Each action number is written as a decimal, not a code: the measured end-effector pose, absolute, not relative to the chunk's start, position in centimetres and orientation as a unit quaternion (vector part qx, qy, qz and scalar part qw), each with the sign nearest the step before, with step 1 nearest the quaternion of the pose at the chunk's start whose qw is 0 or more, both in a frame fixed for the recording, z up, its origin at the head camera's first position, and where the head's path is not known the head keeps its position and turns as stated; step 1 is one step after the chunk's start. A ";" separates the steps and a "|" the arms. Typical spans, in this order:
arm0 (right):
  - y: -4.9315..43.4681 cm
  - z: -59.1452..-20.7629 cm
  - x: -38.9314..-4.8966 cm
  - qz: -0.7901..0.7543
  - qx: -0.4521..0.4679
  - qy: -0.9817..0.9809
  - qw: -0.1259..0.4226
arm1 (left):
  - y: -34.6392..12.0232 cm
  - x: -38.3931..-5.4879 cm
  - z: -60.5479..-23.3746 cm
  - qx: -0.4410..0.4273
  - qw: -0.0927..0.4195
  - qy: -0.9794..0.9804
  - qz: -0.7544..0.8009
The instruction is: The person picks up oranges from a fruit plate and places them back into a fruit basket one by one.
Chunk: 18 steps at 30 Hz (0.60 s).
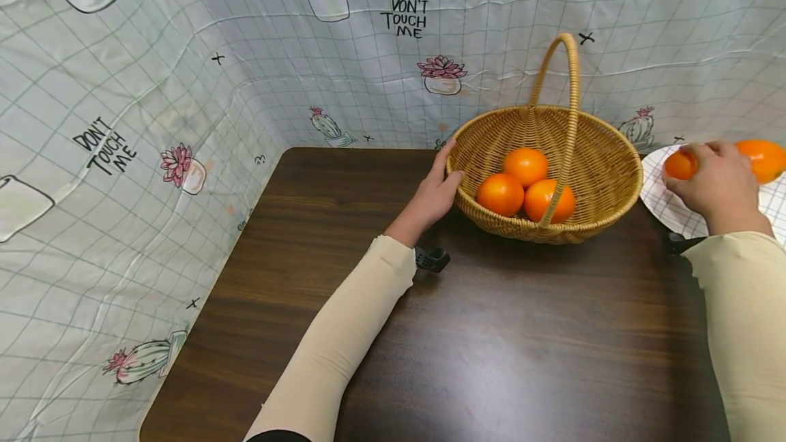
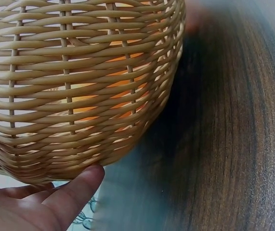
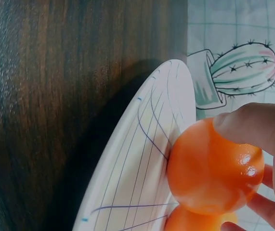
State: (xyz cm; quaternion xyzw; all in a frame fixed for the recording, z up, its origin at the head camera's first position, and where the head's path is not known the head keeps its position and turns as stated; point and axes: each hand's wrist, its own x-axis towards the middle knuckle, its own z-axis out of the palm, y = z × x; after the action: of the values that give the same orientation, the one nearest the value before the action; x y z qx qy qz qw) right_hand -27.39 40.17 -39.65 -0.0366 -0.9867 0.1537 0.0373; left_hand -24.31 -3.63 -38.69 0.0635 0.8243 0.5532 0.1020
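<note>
A wicker basket (image 1: pixel 604 169) with a tall arched handle (image 1: pixel 571 87) stands on the dark wooden table. Inside its left half sit three oranges (image 1: pixel 500 194). My left hand (image 1: pixel 432 193) grips the basket's left rim; the left wrist view shows the thumb (image 2: pixel 82 187) against the woven side (image 2: pixel 70 106). To the right of the basket, my right hand (image 1: pixel 724 186) holds an orange (image 3: pixel 214 166) between thumb and fingers, over a white plate (image 3: pixel 142 139) with thin lines. Another orange (image 1: pixel 763 161) shows beyond that hand.
The brown table (image 1: pixel 319 224) stretches left and in front of the basket. A printed cloth (image 1: pixel 258 39) with a grid and cactus drawings hangs at the back and left, close behind the basket and plate. Dark wrist-worn devices (image 1: pixel 432 260) stick out below the wrists.
</note>
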 end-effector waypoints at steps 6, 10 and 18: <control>40.1 -40.0 -27.4 0.158 -0.050 -0.985 0.035 | -3.7 -24.3 -38.7 0.065 0.103 0.825 0.552; 39.9 -40.2 -27.3 0.185 -0.063 -0.980 0.039 | -3.7 -24.2 -38.7 0.064 0.103 0.826 0.550; 39.6 -40.5 -27.2 0.207 -0.067 -0.975 0.054 | -3.7 -24.3 -38.8 0.067 0.098 0.829 0.547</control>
State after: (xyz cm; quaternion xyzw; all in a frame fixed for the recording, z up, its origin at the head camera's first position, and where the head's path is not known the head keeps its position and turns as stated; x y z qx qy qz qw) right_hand -27.20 39.61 -40.52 -0.0665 -0.9746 0.2071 0.0537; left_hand -24.27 -3.73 -38.78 0.0674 0.8288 0.5467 0.0980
